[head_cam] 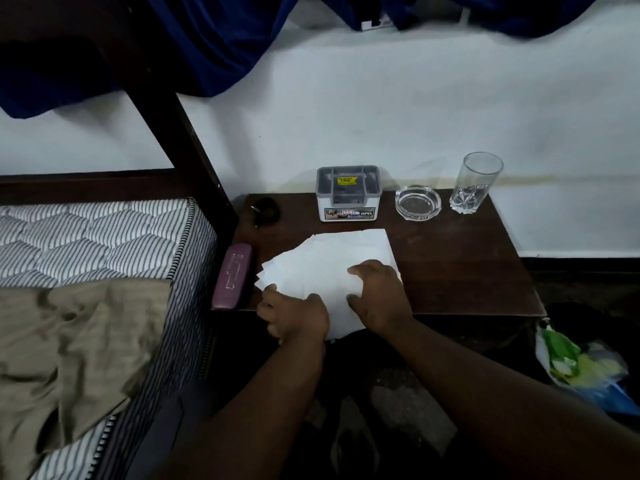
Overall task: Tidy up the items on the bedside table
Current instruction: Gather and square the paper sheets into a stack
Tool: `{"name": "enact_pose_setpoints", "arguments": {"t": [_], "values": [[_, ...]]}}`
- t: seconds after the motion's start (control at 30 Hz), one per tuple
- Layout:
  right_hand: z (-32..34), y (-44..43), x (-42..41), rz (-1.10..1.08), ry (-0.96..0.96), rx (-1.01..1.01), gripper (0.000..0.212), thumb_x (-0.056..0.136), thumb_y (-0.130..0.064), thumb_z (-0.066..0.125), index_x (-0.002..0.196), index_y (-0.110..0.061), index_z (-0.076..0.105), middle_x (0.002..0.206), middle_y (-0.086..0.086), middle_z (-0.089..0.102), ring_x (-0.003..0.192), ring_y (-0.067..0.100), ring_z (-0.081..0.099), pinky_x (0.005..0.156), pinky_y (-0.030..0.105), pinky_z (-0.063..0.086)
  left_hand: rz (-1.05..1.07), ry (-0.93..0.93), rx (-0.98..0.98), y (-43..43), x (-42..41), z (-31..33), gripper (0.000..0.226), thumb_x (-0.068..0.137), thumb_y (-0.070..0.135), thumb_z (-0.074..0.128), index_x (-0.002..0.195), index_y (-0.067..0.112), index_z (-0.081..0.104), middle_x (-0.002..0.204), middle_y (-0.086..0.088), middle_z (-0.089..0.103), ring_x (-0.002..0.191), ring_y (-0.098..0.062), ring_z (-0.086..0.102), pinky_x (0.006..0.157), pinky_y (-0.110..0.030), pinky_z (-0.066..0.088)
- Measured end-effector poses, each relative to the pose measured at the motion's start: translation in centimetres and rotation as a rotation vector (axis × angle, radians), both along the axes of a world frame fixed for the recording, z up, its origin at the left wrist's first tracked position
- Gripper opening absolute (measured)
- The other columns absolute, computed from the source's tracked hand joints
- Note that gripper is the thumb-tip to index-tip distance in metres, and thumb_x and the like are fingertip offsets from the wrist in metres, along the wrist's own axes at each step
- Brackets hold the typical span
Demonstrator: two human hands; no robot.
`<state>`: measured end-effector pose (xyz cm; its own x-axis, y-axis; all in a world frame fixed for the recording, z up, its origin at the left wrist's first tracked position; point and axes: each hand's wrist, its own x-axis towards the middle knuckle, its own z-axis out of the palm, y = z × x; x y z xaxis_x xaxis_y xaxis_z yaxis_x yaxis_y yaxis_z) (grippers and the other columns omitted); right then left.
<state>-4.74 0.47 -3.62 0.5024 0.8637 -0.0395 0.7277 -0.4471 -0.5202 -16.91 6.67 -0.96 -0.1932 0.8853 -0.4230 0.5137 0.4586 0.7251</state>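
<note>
Several white paper sheets (329,261) lie fanned out on the dark wooden bedside table (460,271), hanging over its front edge. My left hand (294,315) grips the sheets at their near left corner. My right hand (379,292) rests on top of the stack, fingers curled over the sheets. A purple glasses case (232,276) lies along the table's left edge. At the back stand a grey and white box (348,194), a glass ashtray (418,202) and a tall empty drinking glass (476,183). A small black object (265,211) sits in the back left corner.
A bed with a striped mattress (93,233) and a beige cloth (76,344) lies left of the table, behind a dark bedpost (180,133). Blue curtain (214,39) hangs above. A green and blue plastic bag (581,365) lies on the floor at right.
</note>
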Motion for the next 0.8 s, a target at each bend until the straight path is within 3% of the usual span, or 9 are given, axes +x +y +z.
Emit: {"name": "enact_pose_setpoints", "arguments": {"t": [0.27,0.4,0.47,0.6,0.7,0.8], "values": [[-0.5,-0.1,-0.1,-0.005,-0.002,0.045,0.053,0.081,-0.027,0.075,0.132,-0.019,0.062,0.138,0.003,0.056,0.129,0.027,0.048,0.109,0.036,0.039,0.028,-0.159,0.15,0.2,-0.1,0.2,0.079,0.08,0.004,0.07,0.147,0.019,0.032,0.147,-0.016,0.038,0.12,-0.039,0.055,0.102,-0.046,0.051],[-0.9,-0.1,0.0,0.001,0.011,0.077,0.051,0.079,-0.025,0.077,0.128,-0.019,0.064,0.134,0.003,0.058,0.127,0.027,0.05,0.108,0.037,0.039,-0.019,-0.269,0.117,0.4,-0.4,-0.3,0.087,0.081,0.002,0.066,0.153,0.029,0.025,0.142,-0.012,0.049,0.121,-0.035,0.059,0.102,-0.048,0.054],[-1.0,-0.2,0.1,-0.003,0.021,0.1,0.051,0.076,-0.025,0.078,0.125,-0.02,0.064,0.131,0.003,0.06,0.126,0.027,0.051,0.107,0.038,0.041,-0.068,-0.196,0.144,0.2,-0.3,-0.1,0.092,0.083,0.002,0.065,0.156,0.035,0.021,0.147,-0.012,0.043,0.126,-0.034,0.053,0.105,-0.046,0.05],[-0.9,-0.3,0.4,-0.042,0.005,0.115,0.051,0.075,-0.026,0.079,0.123,-0.021,0.066,0.13,0.003,0.06,0.123,0.027,0.051,0.106,0.036,0.042,-0.205,0.253,0.409,-0.1,0.1,0.3,0.081,0.081,0.017,0.072,0.153,0.029,0.036,0.162,-0.008,0.026,0.143,-0.035,0.032,0.113,-0.05,0.033],[-0.8,-0.3,0.5,-0.047,0.016,0.096,0.051,0.076,-0.028,0.08,0.125,-0.021,0.065,0.132,0.003,0.059,0.125,0.027,0.05,0.107,0.037,0.042,-0.389,0.154,0.353,0.2,0.9,-0.2,0.075,0.084,0.025,0.07,0.152,0.019,0.038,0.16,-0.007,0.037,0.145,-0.031,0.035,0.117,-0.045,0.031],[-1.1,-0.2,0.6,-0.038,0.019,0.104,0.051,0.076,-0.027,0.08,0.124,-0.02,0.066,0.131,0.004,0.06,0.125,0.028,0.051,0.107,0.037,0.042,-0.417,0.03,0.229,0.3,1.8,-0.2,0.082,0.086,0.028,0.071,0.156,0.018,0.03,0.16,-0.006,0.037,0.146,-0.029,0.037,0.118,-0.04,0.032]]}}
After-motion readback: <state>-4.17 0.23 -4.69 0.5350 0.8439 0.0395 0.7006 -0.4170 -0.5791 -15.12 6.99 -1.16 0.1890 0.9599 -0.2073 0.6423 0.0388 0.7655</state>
